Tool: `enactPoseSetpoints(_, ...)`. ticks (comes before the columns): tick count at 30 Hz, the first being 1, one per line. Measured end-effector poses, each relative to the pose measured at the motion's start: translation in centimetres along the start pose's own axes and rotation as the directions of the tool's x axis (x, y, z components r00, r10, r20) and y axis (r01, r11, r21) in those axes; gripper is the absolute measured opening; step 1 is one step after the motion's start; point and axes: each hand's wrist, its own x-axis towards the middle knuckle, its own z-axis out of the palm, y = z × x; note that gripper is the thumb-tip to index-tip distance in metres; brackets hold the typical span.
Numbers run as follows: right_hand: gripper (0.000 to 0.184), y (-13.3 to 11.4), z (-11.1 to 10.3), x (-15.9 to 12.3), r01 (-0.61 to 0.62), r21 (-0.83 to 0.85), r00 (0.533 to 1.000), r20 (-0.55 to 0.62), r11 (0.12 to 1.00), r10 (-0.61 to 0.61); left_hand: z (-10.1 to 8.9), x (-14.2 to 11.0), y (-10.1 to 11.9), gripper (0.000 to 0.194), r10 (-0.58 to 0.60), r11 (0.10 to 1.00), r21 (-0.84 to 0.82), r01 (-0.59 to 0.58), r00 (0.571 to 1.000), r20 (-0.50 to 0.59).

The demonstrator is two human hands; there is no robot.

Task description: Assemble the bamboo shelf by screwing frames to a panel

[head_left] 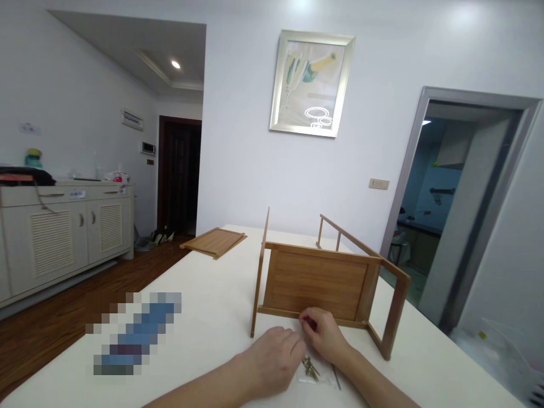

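Note:
A wooden frame [318, 283] with a slatted panel and two side pieces stands on its side on the white table, just beyond my hands. Close to its lower rail is my right hand [325, 335], with thumb and fingers pinched together; what sits between the fingertips is too small to make out. My left hand [272, 360] is closed beside it, its fingers at the edge of a clear plastic bag [325, 378]. Several brass-coloured screws [310, 367] lie at the bag, below my right hand. A thin grey metal rod [337, 378] lies beside them.
Flat wooden panels [216, 242] rest at the table's far left. A blurred blue item [140, 334] lies on the left of the white table [204, 300]. A white cabinet [63, 226] stands left, a doorway [446, 198] opens right, and plastic wrapping [488, 357] sits at lower right.

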Motion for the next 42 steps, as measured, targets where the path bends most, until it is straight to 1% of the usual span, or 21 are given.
enactPoseSetpoints(2,0.020,-0.1,0.0,0.0,0.016,-0.010,1.000,-0.004,1.000,-0.016,-0.9,-0.8,0.0,0.008,0.054,0.998,0.033,-0.053,0.998,-0.034)
enactPoseSetpoints(4,0.021,-0.3,-0.1,-0.1,0.034,-0.021,0.999,0.002,0.999,-0.034,-1.8,-1.9,-0.3,0.007,0.068,0.998,0.024,-0.066,0.992,-0.108)
enactPoseSetpoints(7,0.021,-0.5,-0.4,-0.1,0.067,-0.033,0.998,0.016,0.997,-0.067,-3.0,-3.5,-1.5,0.009,0.052,0.994,-0.079,-0.082,0.946,-0.319)
enactPoseSetpoints(9,0.022,-0.5,-0.7,0.0,0.078,-0.031,0.997,0.010,0.996,-0.078,-3.5,-4.2,-2.7,0.014,-0.056,0.984,-0.174,-0.027,0.889,-0.454)
enactPoseSetpoints(10,0.023,-0.4,-0.8,0.1,0.077,-0.030,0.997,0.001,0.997,-0.077,-3.6,-4.4,-3.3,0.014,-0.167,0.970,-0.239,0.050,0.850,-0.499)
enactPoseSetpoints(11,0.023,-0.4,-0.9,0.1,0.073,-0.030,0.997,-0.008,0.997,-0.074,-3.7,-4.5,-4.0,0.014,-0.315,0.933,-0.324,0.157,0.791,-0.524)
enactPoseSetpoints(12,0.023,-0.3,-1.0,0.2,0.068,-0.031,0.998,-0.015,0.997,-0.068,-3.6,-4.6,-4.7,0.013,-0.486,0.861,-0.423,0.283,0.703,-0.519)
enactPoseSetpoints(13,0.023,-0.2,-1.0,0.2,0.064,-0.033,0.998,-0.019,0.997,-0.064,-3.5,-4.5,-5.3,0.011,-0.652,0.749,-0.527,0.401,0.587,-0.479)
enactPoseSetpoints(14,0.023,-0.2,-1.0,0.2,0.061,-0.034,0.998,-0.019,0.998,-0.061,-3.3,-4.4,-6.0,0.011,-0.781,0.619,-0.618,0.485,0.466,-0.416)
enactPoseSetpoints(15,0.024,-0.2,-1.0,0.2,0.059,-0.034,0.998,-0.015,0.998,-0.060,-3.0,-4.3,-6.6,0.012,-0.868,0.491,-0.688,0.535,0.366,-0.335)
enactPoseSetpoints(16,0.024,-0.2,-0.9,0.2,0.058,-0.034,0.998,-0.010,0.998,-0.058,-2.7,-4.1,-7.1,0.014,-0.919,0.383,-0.738,0.556,0.311,-0.242)
enactPoseSetpoints(17,0.024,-0.2,-0.9,0.2,0.057,-0.034,0.998,-0.006,0.998,-0.057,-2.2,-4.0,-7.5,0.015,-0.944,0.297,-0.774,0.560,0.292,-0.151)
enactPoseSetpoints(19,0.024,-0.2,-0.8,0.2,0.057,-0.032,0.998,-0.004,0.998,-0.057,-1.2,-3.8,-8.0,0.017,-0.951,0.160,-0.815,0.557,0.310,0.025)
enactPoseSetpoints(21,0.024,-0.3,-0.7,0.2,0.063,-0.030,0.998,-0.008,0.998,-0.064,-0.1,-3.7,-8.2,0.017,-0.932,0.061,-0.822,0.566,0.327,0.156)
enactPoseSetpoints(24,0.025,-0.3,-0.8,0.3,0.089,-0.039,0.996,-0.020,0.995,-0.090,1.4,-3.7,-8.2,0.017,-0.906,-0.003,-0.798,0.603,0.336,0.257)
enactPoseSetpoints(27,0.026,-0.5,-0.8,0.7,0.152,-0.111,0.988,-0.023,0.982,-0.155,2.5,-3.8,-8.4,0.015,-0.900,-0.004,-0.779,0.627,0.338,0.276)
enactPoseSetpoints(29,0.027,-1.1,-0.5,1.1,0.219,-0.207,0.975,0.005,0.954,-0.223,2.8,-3.9,-8.7,0.013,-0.907,-0.006,-0.777,0.630,0.323,0.269)
enactPoseSetpoints(32,0.025,-2.7,0.0,2.0,0.334,-0.364,0.942,0.089,0.870,-0.324,2.9,-4.1,-9.1,0.011,-0.925,-0.004,-0.779,0.627,0.294,0.242)
enactPoseSetpoints(34,0.023,-4.1,0.3,2.9,0.390,-0.442,0.920,0.153,0.808,-0.360,2.8,-4.2,-9.4,0.015,-0.931,0.000,-0.782,0.624,0.285,0.228)
enactPoseSetpoints(38,0.028,-6.6,0.9,4.7,0.416,-0.519,0.909,0.256,0.746,-0.329,2.7,-4.2,-9.5,0.023,-0.921,0.020,-0.784,0.620,0.316,0.227)
enactPoseSetpoints(42,0.040,-7.7,1.8,5.5,0.371,-0.576,0.927,0.279,0.728,-0.252,3.0,-4.1,-9.5,0.027,-0.901,0.049,-0.805,0.591,0.374,0.220)
